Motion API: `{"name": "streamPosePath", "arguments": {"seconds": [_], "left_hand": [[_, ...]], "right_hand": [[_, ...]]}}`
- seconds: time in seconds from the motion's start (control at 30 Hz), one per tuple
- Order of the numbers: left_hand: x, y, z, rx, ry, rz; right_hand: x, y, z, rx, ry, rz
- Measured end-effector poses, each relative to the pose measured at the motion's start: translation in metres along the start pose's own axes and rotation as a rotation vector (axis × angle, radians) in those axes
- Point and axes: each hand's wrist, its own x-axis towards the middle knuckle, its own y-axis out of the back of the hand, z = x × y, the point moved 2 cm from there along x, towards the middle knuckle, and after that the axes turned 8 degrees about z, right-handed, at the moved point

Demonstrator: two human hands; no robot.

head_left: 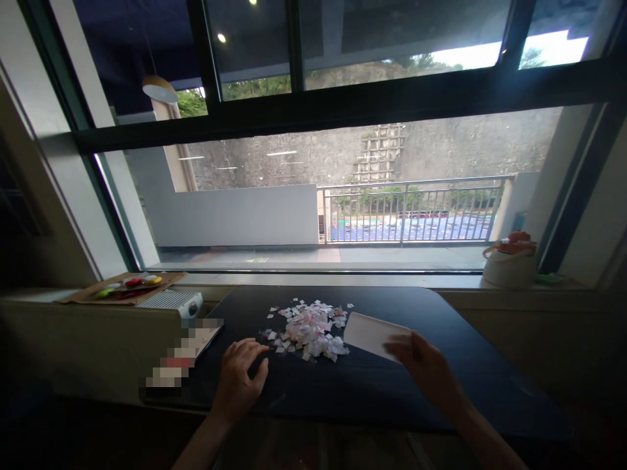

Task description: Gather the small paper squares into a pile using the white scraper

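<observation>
A loose heap of small white paper scraps (313, 326) lies on the dark table (304, 395), some with pinkish marks. My left hand (241, 375) is just left of the heap, its fingers curved, the thumb apart, and nothing visible in its grasp. In my right hand (428, 362) is a thin white rectangular card (375, 331) with rounded corners, gripped at its right end. The card tilts over the table, its left end close to the right side of the heap. Whether that end touches the scraps, I cannot tell.
A pixelated flat item (189, 356) lies at the table's left edge. On the sill (210, 279) are a brown board (122, 287) with colourful pieces, a white ridged box (171, 302) beside it, and a white jug (509, 264) at right. A large window stands behind.
</observation>
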Motion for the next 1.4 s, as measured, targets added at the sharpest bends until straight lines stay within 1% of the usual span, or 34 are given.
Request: {"name": "streamPosePath", "arguments": {"seconds": [0.07, 0.13, 0.23, 0.3, 0.4, 0.43, 0.63, 0.77, 0.83, 0.93, 1.0, 1.1, 1.17, 1.27, 1.4], "left_hand": [[-0.001, -0.001, -0.001, 0.004, -0.010, 0.005], [-0.001, -0.001, -0.001, 0.008, -0.015, 0.003], [-0.002, -0.001, -0.002, 0.012, -0.017, -0.009], [-0.002, -0.001, -0.002, 0.012, -0.018, -0.020], [-0.002, -0.001, -0.002, 0.010, -0.018, -0.034], [-0.002, -0.001, -0.002, 0.011, -0.018, -0.036], [0.000, -0.002, -0.002, 0.012, -0.010, -0.045], [0.000, -0.001, -0.002, 0.009, -0.005, -0.052], [0.001, -0.001, -0.002, 0.005, -0.006, -0.056], [0.001, 0.000, -0.001, -0.001, -0.011, -0.063], [0.002, 0.000, -0.001, -0.002, -0.012, -0.064], [0.002, 0.000, -0.002, -0.004, -0.011, -0.064], [0.002, 0.000, -0.002, -0.006, -0.013, -0.064], [0.001, -0.001, -0.002, -0.007, -0.012, -0.063], [0.001, -0.001, -0.002, -0.002, -0.010, -0.067]], "right_hand": [[0.001, -0.011, -0.009, 0.058, 0.004, -0.030], [-0.001, -0.018, -0.014, 0.055, 0.025, -0.029], [-0.008, -0.022, -0.014, 0.037, 0.017, -0.051], [-0.013, -0.019, -0.010, 0.031, -0.012, -0.010], [-0.017, -0.017, -0.003, 0.028, -0.050, 0.117], [-0.018, -0.017, -0.002, 0.028, -0.057, 0.137], [-0.025, -0.025, -0.010, 0.031, -0.060, 0.167], [-0.028, -0.023, -0.016, 0.105, -0.122, 0.202], [-0.028, -0.023, -0.017, 0.145, -0.139, 0.181], [-0.029, -0.023, -0.018, 0.106, -0.114, 0.137], [-0.030, -0.022, -0.019, 0.071, -0.118, 0.149], [-0.030, -0.019, -0.020, 0.083, -0.153, 0.191], [-0.030, -0.019, -0.020, 0.087, -0.151, 0.196], [-0.029, -0.023, -0.019, 0.087, -0.139, 0.149], [-0.028, -0.030, -0.017, 0.197, -0.157, 0.070]]}}
